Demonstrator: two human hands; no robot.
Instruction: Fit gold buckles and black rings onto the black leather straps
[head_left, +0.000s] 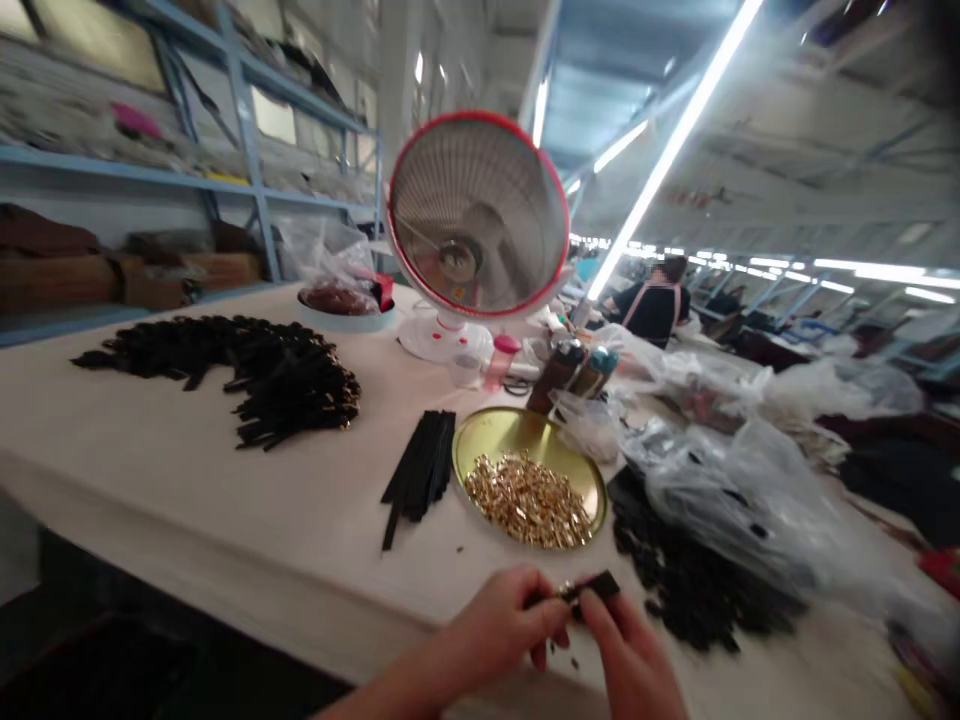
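Pinching a black strip [604, 584]; fan [491, 215] sticker [458, 294] seemingly illegible.

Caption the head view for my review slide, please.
Left hand and right hand hold a black strip near a gold tray of small gold-coloured pieces.

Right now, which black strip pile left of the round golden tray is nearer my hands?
The small fanned bundle of flat black strips beside the tray; the big curved heap of black strips lies farther away, leftward.

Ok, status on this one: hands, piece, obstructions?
Left hand and right hand both on black strap. Gold fitting at strap, between hands. Tray just beyond; nothing visibly blocking either hand.
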